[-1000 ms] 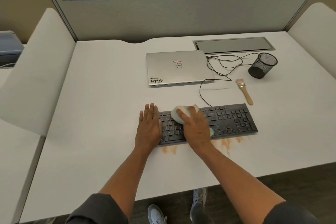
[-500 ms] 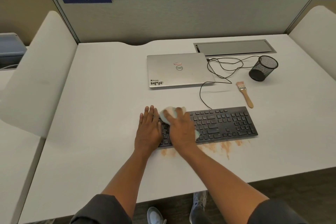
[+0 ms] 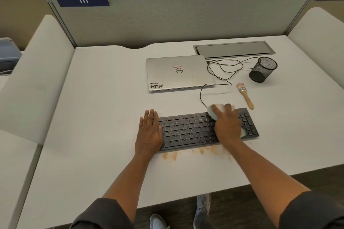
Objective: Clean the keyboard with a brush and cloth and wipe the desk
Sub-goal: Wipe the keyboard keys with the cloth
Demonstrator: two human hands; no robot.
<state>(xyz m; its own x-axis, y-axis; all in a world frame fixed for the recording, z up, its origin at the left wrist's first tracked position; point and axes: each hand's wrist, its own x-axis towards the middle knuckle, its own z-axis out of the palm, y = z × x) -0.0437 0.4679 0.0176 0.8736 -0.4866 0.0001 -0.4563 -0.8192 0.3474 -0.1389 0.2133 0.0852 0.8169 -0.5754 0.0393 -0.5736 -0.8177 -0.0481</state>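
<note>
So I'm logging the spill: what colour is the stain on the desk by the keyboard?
Orange-brown stain, smeared along the keyboard's near edge; head view.

A flat black computer keyboard (image 3: 195,130) lies near the front edge of the pale grey desk (image 3: 104,109), with the closed silver laptop (image 3: 178,73) behind it. The wooden-handled paintbrush (image 3: 245,95) lies just behind the keyboard's right end, and the black wire-mesh pen cup (image 3: 262,69) stands behind the brush. The left hand (image 3: 149,132) rests on the keyboard's left end, and the right hand (image 3: 226,124) presses a crumpled pale cloth (image 3: 214,110) onto its right part.
</note>
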